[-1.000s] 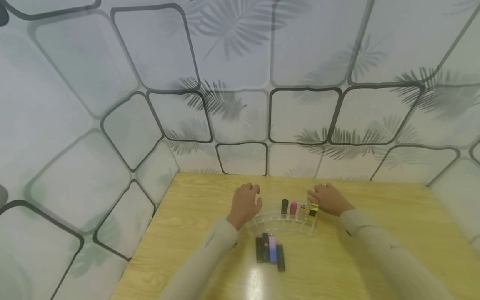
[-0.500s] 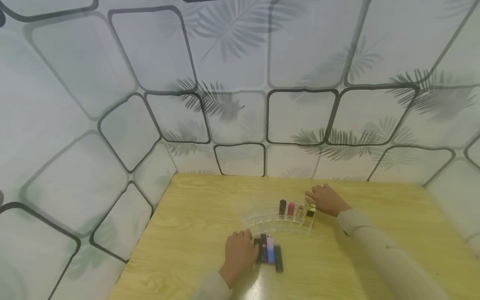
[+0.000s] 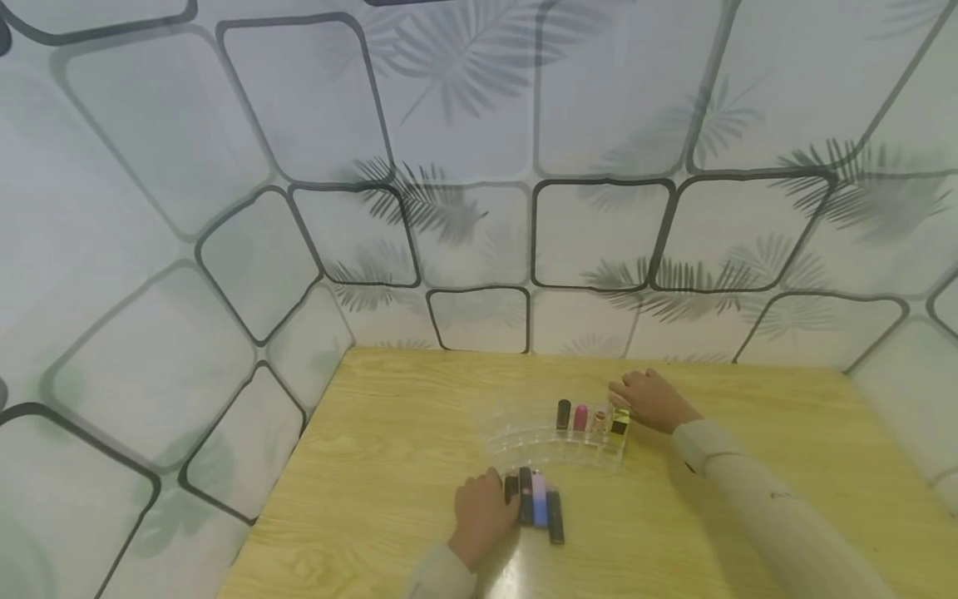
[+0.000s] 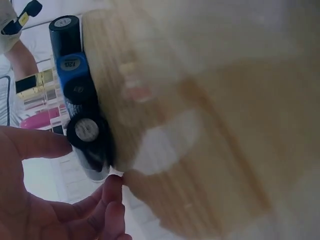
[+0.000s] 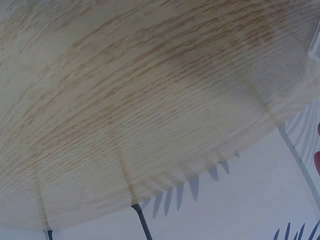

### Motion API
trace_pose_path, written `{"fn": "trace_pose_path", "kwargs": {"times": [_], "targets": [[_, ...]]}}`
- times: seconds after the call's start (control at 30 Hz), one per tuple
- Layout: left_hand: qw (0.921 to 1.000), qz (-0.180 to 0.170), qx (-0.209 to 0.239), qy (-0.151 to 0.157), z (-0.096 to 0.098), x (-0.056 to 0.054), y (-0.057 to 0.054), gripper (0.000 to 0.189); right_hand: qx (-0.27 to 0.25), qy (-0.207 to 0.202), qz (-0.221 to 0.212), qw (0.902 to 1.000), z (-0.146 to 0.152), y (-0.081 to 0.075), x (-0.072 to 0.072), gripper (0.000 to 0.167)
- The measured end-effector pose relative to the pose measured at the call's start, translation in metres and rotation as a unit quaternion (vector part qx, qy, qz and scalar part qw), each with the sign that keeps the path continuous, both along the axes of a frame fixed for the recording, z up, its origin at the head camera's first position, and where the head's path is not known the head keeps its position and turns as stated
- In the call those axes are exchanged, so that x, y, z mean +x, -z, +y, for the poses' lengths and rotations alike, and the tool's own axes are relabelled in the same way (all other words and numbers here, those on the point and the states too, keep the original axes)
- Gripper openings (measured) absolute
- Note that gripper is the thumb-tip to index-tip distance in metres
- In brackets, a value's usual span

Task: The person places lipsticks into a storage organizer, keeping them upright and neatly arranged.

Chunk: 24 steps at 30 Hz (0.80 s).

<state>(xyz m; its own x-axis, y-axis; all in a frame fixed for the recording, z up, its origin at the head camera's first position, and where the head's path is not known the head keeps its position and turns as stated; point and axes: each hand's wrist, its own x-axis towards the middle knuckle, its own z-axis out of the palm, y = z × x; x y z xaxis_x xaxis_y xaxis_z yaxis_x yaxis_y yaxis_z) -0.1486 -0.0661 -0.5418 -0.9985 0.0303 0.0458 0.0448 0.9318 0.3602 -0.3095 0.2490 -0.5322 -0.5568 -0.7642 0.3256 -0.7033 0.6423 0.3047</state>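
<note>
My left hand (image 3: 482, 514) is at the left end of a row of lipstick tubes lying on the table. Thumb and fingertips pinch the outermost black lipstick tube (image 3: 511, 487), its round end label facing the left wrist view. Beside it lie another black tube (image 3: 526, 499), a pink-and-blue tube (image 3: 540, 504) and a slim black tube (image 3: 555, 517). Behind the row stands a clear curved lipstick holder (image 3: 554, 453). My right hand (image 3: 654, 401) is at its back right corner, fingers bent downward; their grip on the holder is hidden.
Upright in the holder's back row are a black lipstick (image 3: 564, 414), a pink one (image 3: 580, 418), a small gold-toned one (image 3: 599, 422) and a gold-and-black one (image 3: 620, 422). The wooden table (image 3: 389, 449) meets a patterned wall covering (image 3: 479, 233) behind.
My left hand has come from the holder's left end down toward me to the row of tubes, its thumb now over the outermost black one. The right hand stays at the holder's corner.
</note>
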Motion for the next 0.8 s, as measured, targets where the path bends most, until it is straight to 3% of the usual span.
{"fn": "trace_pose_path", "kwargs": {"times": [0.13,0.53,0.67,0.8], "targets": [[0.9998,-0.009,0.019,-0.006,-0.001,-0.001,-0.002,0.027,-0.001,-0.001,-0.001,1.0000,0.000,0.000,-0.001,0.019],[0.9993,-0.031,-0.009,0.018,0.001,-0.007,-0.004,0.034,0.001,0.010,-0.022,0.9997,0.000,0.001,-0.001,0.017],[0.9991,-0.036,0.013,0.016,0.000,-0.006,-0.006,0.029,0.009,0.016,-0.021,0.9996,-0.001,0.000,0.000,0.021],[0.9973,-0.039,0.060,0.013,-0.003,-0.002,-0.015,0.027,0.024,0.018,-0.012,0.9995,0.000,0.000,0.000,0.022]]}}
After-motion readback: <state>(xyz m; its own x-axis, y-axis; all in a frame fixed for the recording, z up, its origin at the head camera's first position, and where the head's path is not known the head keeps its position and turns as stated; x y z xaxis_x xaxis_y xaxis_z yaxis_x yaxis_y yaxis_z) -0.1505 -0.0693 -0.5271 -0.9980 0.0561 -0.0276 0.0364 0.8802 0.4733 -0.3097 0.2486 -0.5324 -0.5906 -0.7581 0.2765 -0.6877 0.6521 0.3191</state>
